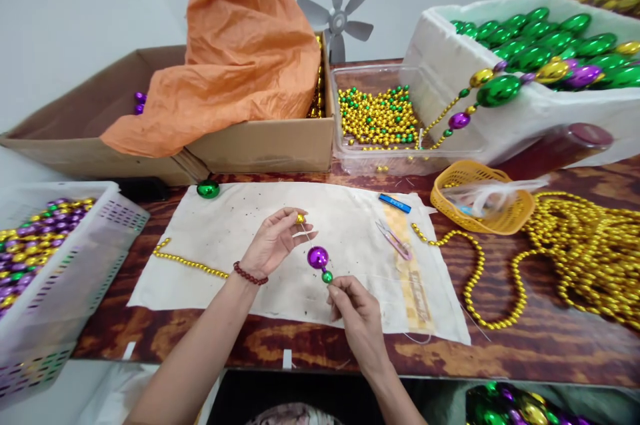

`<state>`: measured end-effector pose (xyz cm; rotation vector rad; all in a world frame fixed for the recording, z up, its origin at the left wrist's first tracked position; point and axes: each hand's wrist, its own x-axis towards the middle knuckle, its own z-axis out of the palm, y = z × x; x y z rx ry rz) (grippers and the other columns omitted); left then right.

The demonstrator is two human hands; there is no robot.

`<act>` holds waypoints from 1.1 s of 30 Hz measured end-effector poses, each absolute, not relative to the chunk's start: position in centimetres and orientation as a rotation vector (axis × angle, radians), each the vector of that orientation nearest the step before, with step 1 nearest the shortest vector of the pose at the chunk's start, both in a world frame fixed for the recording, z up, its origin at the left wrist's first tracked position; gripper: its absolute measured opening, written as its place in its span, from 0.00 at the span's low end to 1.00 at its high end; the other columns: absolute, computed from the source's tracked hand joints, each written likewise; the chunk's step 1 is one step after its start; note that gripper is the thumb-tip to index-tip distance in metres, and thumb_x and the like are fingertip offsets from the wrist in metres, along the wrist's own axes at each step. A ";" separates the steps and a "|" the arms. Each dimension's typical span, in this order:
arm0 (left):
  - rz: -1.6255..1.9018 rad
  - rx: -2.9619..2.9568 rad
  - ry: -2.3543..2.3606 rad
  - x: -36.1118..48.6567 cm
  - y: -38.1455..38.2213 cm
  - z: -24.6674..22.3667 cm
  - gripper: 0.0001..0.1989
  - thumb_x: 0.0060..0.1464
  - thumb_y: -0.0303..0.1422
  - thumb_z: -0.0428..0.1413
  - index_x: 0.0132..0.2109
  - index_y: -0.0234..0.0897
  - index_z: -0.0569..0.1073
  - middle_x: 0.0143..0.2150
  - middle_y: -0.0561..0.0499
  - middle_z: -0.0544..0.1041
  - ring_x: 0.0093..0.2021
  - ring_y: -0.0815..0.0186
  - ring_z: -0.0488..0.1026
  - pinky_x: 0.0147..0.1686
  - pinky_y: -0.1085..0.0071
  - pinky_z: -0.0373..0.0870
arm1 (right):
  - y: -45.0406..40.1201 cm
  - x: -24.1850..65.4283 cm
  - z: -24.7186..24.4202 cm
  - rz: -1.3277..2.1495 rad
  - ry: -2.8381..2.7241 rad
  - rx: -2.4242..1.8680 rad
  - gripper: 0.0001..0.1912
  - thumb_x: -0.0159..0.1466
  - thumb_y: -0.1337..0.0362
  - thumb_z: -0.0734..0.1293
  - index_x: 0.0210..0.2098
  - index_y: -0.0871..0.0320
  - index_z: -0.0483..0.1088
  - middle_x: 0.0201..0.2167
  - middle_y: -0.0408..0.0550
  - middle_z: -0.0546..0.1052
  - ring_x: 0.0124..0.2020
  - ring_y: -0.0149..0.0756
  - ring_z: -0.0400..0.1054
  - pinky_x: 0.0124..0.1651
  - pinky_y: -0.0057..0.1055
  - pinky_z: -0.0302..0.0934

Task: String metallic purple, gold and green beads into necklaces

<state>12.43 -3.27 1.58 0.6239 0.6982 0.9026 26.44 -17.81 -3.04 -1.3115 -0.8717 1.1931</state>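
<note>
My left hand (274, 238), with a dark red bead bracelet (251, 274) at the wrist, pinches a small gold bead (300, 218). A thin thread (307, 236) runs from it down to a shiny purple bead (318, 257). Below the purple bead sits a small green bead (327, 276), and my right hand (354, 305) has thumb and forefinger closed at its lower side. Both hands are above a white cloth (225, 212). A short gold bead strand (195, 265) lies left of my left wrist. Pink-handled thread snips (395, 240) rest to the right, below a blue cutter (395, 203).
Behind the cloth stand a cardboard box (265, 145) under orange fabric (240, 52), a clear bin of small beads (407, 162) and a foam box (430, 45). A yellow basket (483, 218) and piled gold bead strands (590, 258) lie right; a white crate (90, 238) stands left.
</note>
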 end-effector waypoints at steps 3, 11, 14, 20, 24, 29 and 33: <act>0.913 0.538 0.721 14.0 -4.7 0.9 0.11 0.54 0.35 0.66 0.41 0.33 0.77 0.40 0.49 0.77 0.39 0.64 0.79 0.43 0.63 0.79 | -16.3 25.1 -3.1 1.151 -0.858 -1.296 0.13 0.67 0.55 0.65 0.32 0.58 0.69 0.25 0.41 0.70 0.21 0.26 0.63 0.25 0.23 0.60; 0.761 0.923 0.841 16.5 -6.0 1.3 0.14 0.56 0.42 0.60 0.39 0.34 0.75 0.28 0.54 0.70 0.21 0.75 0.66 0.14 0.81 0.48 | -14.1 28.6 -2.3 1.014 -0.906 -1.377 0.13 0.64 0.54 0.68 0.40 0.58 0.75 0.29 0.43 0.75 0.23 0.27 0.65 0.26 0.25 0.62; 0.545 1.294 0.788 17.2 -6.5 1.9 0.11 0.59 0.37 0.56 0.33 0.33 0.74 0.26 0.53 0.70 0.22 0.75 0.66 0.20 0.79 0.60 | -13.1 31.4 -1.6 0.964 -0.871 -1.323 0.13 0.62 0.56 0.71 0.39 0.59 0.77 0.26 0.43 0.73 0.22 0.27 0.62 0.24 0.25 0.58; 0.396 1.460 0.790 17.7 -6.6 2.8 0.07 0.58 0.31 0.53 0.35 0.34 0.75 0.26 0.54 0.71 0.23 0.75 0.66 0.22 0.80 0.64 | -12.0 33.5 -1.1 0.865 -0.529 -1.055 0.14 0.60 0.55 0.74 0.30 0.58 0.71 0.31 0.45 0.77 0.19 0.25 0.65 0.21 0.24 0.57; 0.349 1.501 0.773 17.1 -5.8 3.5 0.09 0.59 0.31 0.52 0.31 0.34 0.72 0.25 0.55 0.70 0.22 0.75 0.67 0.22 0.80 0.64 | -12.7 32.4 -1.0 1.013 -0.642 -1.090 0.14 0.57 0.57 0.77 0.35 0.60 0.74 0.33 0.50 0.79 0.24 0.30 0.71 0.24 0.25 0.63; 0.159 1.562 0.680 14.8 -4.7 3.8 0.07 0.59 0.33 0.55 0.35 0.35 0.75 0.27 0.53 0.73 0.23 0.74 0.69 0.24 0.79 0.66 | -12.6 34.1 -0.4 1.119 -0.509 -0.976 0.18 0.55 0.52 0.78 0.35 0.53 0.71 0.28 0.46 0.79 0.20 0.34 0.72 0.19 0.27 0.62; 0.133 1.700 0.674 11.2 -3.4 3.5 0.10 0.60 0.34 0.54 0.36 0.36 0.78 0.30 0.50 0.76 0.25 0.71 0.72 0.23 0.78 0.66 | -13.5 39.4 1.1 0.978 -0.383 -0.998 0.13 0.53 0.59 0.80 0.29 0.52 0.72 0.19 0.40 0.67 0.19 0.26 0.65 0.19 0.25 0.55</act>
